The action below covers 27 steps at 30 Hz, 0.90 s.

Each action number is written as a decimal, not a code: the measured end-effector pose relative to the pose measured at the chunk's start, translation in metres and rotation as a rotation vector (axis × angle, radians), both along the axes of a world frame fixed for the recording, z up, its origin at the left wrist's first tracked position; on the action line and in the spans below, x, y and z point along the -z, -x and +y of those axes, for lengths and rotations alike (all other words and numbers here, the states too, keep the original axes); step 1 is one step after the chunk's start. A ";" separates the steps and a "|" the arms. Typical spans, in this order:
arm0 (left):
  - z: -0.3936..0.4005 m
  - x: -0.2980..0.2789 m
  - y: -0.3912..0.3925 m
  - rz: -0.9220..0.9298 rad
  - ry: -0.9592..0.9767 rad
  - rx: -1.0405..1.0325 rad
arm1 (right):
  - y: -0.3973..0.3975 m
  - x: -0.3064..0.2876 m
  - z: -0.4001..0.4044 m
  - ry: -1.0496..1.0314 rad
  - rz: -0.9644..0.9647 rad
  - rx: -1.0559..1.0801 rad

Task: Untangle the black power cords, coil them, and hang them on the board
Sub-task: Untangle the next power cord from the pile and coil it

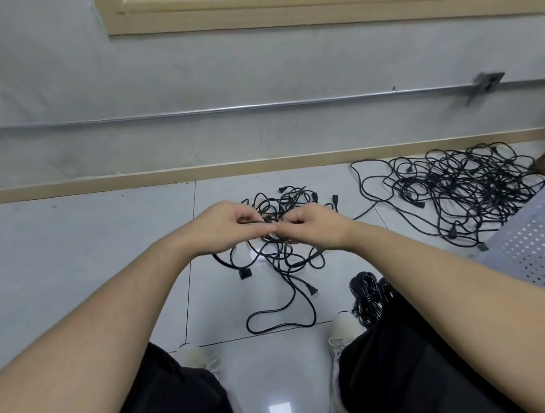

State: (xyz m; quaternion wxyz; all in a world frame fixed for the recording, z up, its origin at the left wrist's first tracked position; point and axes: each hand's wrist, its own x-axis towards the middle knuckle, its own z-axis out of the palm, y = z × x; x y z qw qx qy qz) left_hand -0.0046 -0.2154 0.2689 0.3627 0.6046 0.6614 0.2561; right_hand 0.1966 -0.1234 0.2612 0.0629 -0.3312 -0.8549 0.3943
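Both hands (230,223) (317,225) — pinching tangled cords (279,235)

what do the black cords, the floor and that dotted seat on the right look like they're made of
Black cords: likely rubber or PVC sheath, matte, bending in loose loops.
Floor: glazed tile, glossy; grout lines and a mirrored light patch show.
Dotted seat: probably perforated painted metal, with regular punched holes; plastic is possible.

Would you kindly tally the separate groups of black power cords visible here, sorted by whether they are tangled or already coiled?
Tangled heaps: 2, the tangle in the hands and the large tangle on the floor
Coiled bundles: 1, the coiled bundle by the right foot
Total: 3
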 end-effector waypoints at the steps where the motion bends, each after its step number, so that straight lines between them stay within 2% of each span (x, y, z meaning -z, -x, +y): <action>1: 0.000 -0.001 0.002 -0.073 -0.018 -0.028 | -0.004 -0.001 0.001 0.044 0.029 0.008; 5: -0.008 -0.004 0.022 -0.362 -0.101 -0.207 | -0.019 0.001 0.013 0.170 0.233 0.138; 7: -0.013 -0.006 0.025 -0.514 -0.115 -0.229 | -0.022 0.000 0.014 0.195 0.279 0.181; 9: -0.012 -0.009 0.019 -0.696 -0.147 -0.268 | -0.024 0.001 0.010 0.201 0.233 0.135; 12: -0.007 -0.020 0.015 -0.965 -0.294 -0.443 | -0.029 0.003 0.007 0.151 0.048 0.061; 14: -0.008 -0.024 0.021 -1.136 -0.349 -0.510 | -0.037 0.004 0.006 0.139 -0.008 0.035; 18: -0.016 -0.022 0.018 -1.268 -0.335 -0.581 | -0.036 -0.005 0.000 0.248 0.151 0.086; 24: -0.013 -0.031 -0.019 -1.428 -0.301 -0.511 | -0.014 -0.020 -0.032 0.250 0.211 0.042; 27: -0.007 -0.027 -0.041 -1.497 -0.307 -0.550 | -0.007 -0.019 -0.039 0.231 0.212 0.030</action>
